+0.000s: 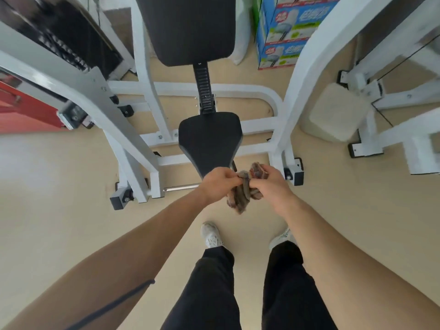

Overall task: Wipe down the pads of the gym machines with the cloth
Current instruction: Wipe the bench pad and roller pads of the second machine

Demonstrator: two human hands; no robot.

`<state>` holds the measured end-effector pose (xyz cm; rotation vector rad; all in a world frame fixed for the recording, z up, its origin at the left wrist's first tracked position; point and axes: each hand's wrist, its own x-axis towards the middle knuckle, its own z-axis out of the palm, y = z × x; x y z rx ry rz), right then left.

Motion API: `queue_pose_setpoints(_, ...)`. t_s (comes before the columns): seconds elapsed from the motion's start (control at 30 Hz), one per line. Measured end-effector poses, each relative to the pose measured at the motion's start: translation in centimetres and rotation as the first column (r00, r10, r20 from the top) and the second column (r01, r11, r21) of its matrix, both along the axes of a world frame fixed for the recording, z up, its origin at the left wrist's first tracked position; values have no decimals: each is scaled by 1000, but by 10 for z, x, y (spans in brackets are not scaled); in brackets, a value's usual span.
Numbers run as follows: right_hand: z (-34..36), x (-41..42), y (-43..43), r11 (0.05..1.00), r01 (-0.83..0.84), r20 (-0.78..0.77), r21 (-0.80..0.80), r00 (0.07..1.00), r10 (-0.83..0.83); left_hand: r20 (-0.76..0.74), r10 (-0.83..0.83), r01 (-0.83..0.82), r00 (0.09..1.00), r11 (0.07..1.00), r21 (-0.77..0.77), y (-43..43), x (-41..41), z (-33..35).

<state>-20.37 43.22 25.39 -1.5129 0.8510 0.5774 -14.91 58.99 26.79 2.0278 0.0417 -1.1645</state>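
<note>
A crumpled grey-brown cloth [242,195] hangs bunched between both hands, just in front of the seat. My left hand [217,184] grips its left side and my right hand [270,181] grips its right side, with a tuft sticking up above the right fingers. The black seat pad [210,139] of a white-framed machine lies directly beyond my hands. Its black back pad [188,27] stands further off at the top of the view.
White machine frame tubes [295,96] flank the seat left and right. A weight stack [64,44] sits at upper left, a blue printed box [281,39] at upper right, a beige cushion [335,113] at right. My legs and white shoes stand on the beige floor [59,198].
</note>
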Motion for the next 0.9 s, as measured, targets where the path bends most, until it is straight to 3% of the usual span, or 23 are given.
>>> queue_pose_setpoints(0.23,107,-52,-99,999,-37,57,-17,998,38,117,-97,98,988,995,-2,-91,-19,99)
queue_pose_setpoints(0.4,167,-103,-188,985,-127,89,116,989,117,286,-274,279,918,960,27,-182,-45,165)
queue_pose_setpoints(0.53,203,-144,-266,985,-146,105,94,985,136,363,-430,439,826,896,63,-272,-68,204)
queue_pose_setpoints(0.77,242,-202,-423,977,-121,100,-177,985,140,465,-653,647,598,735,201,-434,-110,249)
queue_pose_setpoints(0.9,252,-201,-501,810,-238,1,-536,959,283,439,-813,729,383,558,397,-507,-114,260)
